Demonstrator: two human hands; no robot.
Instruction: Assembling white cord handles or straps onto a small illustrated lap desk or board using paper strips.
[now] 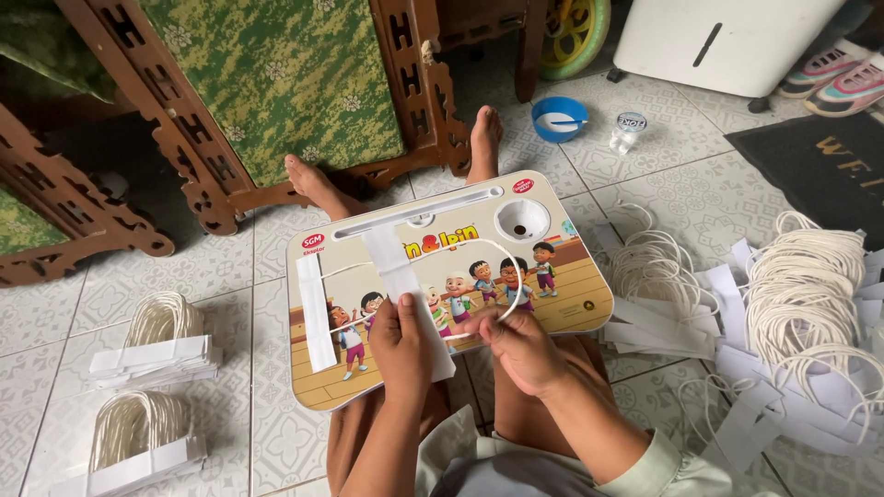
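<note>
White paper strip point(405, 294) lies on the cartoon-printed lap bench point(571, 304) across the person's knees, pinned near its lower end by the left hand point(401, 345), whose fingers are closed down on it. Its long axis runs away from the person, tilted a little to the left at the far end, which points toward the carved wooden chair point(276, 110). The right hand point(520, 345) pinches one end of a white cord loop point(502, 267) just beside the strip; the loop arcs up and round over the bench, back to the strip higher up. A second paper strip point(315, 313) lies flat near the bench's left edge, also lengthwise away from the person. By my reckoning the work is somewhere in its middle: on the floor tiles to the left sit two bundles of finished handles point(152, 345), cords already joined to folded paper, while to the right a large heap of loose cords and strips point(810, 304) waits untouched. A blue bowl point(559, 118) stands beyond the bench.
</note>
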